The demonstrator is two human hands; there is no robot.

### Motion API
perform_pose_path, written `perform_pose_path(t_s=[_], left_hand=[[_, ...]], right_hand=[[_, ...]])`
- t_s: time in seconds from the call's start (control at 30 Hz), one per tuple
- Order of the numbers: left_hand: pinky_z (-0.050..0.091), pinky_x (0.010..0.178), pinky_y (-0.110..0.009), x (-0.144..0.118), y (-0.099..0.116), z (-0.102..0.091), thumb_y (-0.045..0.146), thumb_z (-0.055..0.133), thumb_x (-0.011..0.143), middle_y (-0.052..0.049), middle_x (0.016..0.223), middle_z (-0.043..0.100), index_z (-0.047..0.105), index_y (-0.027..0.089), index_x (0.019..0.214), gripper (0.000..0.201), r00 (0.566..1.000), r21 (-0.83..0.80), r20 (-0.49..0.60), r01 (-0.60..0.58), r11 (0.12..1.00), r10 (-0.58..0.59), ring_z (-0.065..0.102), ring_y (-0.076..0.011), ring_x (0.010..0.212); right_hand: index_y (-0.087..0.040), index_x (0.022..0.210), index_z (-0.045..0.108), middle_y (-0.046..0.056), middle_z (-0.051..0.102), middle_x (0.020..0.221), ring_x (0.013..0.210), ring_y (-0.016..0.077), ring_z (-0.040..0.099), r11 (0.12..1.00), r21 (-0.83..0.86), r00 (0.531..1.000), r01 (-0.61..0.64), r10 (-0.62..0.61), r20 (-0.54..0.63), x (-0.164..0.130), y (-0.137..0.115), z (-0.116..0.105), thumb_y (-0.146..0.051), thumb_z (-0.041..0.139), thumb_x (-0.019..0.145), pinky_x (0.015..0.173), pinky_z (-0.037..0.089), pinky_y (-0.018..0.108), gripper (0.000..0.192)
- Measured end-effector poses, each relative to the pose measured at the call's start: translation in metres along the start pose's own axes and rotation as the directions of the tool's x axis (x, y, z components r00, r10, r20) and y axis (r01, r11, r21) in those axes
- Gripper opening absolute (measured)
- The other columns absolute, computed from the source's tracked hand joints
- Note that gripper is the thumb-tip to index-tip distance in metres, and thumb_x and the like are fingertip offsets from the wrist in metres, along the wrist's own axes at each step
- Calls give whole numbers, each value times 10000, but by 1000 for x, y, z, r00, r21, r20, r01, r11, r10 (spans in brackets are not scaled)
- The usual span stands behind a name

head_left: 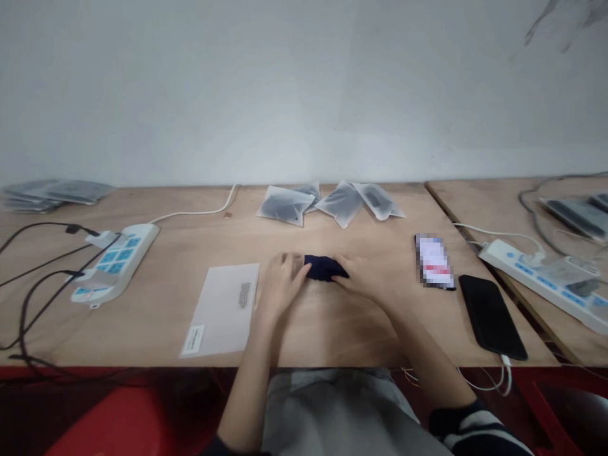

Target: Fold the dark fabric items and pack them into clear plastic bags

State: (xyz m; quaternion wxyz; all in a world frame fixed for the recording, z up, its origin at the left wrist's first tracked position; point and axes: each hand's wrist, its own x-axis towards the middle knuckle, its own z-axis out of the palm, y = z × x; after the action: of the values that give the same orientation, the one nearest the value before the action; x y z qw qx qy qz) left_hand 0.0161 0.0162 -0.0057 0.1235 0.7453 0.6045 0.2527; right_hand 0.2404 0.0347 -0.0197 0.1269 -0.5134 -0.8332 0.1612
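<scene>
A small folded piece of navy cloth lies on the wooden table in front of me. My left hand is at its left end, the thumb pressed on the cloth and the fingers curled beside it. At the right end, my right hand grips the cloth between thumb and fingers. A flat white plastic bag with a printed block and a small label lies left of my left hand. What the cloth is cannot be made out from its folds.
Several frosted packets with dark contents lie by the wall, and a stack sits far left. Power strips with cables flank the table. A lit phone and a dark charging phone lie to the right.
</scene>
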Motion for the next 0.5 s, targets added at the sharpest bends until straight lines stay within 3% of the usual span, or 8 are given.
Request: perform_pose_path(t_s=[0.1,0.2,0.27,0.37,0.5], left_hand=[[460,923,-482,-50,-12,-13,427,500,938,-147,1111,598,602,165,1147,350,976,154,-137,190,970,-169,560,-310,1043],[466,893,-511,-90,-29,-18,471,522,910,-186,1072,561,572,93,1207,483,902,240,-264,405,882,-342,538,-351,1031],[458,902,-526,-106,-38,-18,523,540,884,-211,1071,545,550,45,1234,592,847,261,-358,495,829,-393,527,-375,1045],[438,942,-531,-117,-44,-17,586,546,859,-216,1112,547,530,45,1264,677,811,248,-445,518,818,-379,517,-383,1086],[449,943,-493,-119,-48,-16,514,473,910,-167,1085,604,635,138,1062,437,855,208,-385,448,869,-349,564,-337,1034]], right_hand=[[-221,1210,611,88,722,1038,903,272,669,997,58,998,-59,61,-17,-4,-1,0,-290,626,859,743,448,344,357],[-224,1133,650,73,733,980,857,259,672,982,151,990,-111,122,-70,-12,-3,-1,-322,597,874,748,470,359,282],[-230,1095,662,67,733,981,853,257,673,963,227,979,-143,172,-113,-18,-5,0,-357,579,885,772,493,386,259],[-257,1093,673,63,729,1042,936,278,676,931,323,954,-167,236,-185,-29,-8,3,-395,590,873,830,520,432,273],[-264,1121,678,81,715,1119,1049,332,656,898,359,882,-253,367,-296,-49,-11,6,-463,638,830,885,525,506,355]])
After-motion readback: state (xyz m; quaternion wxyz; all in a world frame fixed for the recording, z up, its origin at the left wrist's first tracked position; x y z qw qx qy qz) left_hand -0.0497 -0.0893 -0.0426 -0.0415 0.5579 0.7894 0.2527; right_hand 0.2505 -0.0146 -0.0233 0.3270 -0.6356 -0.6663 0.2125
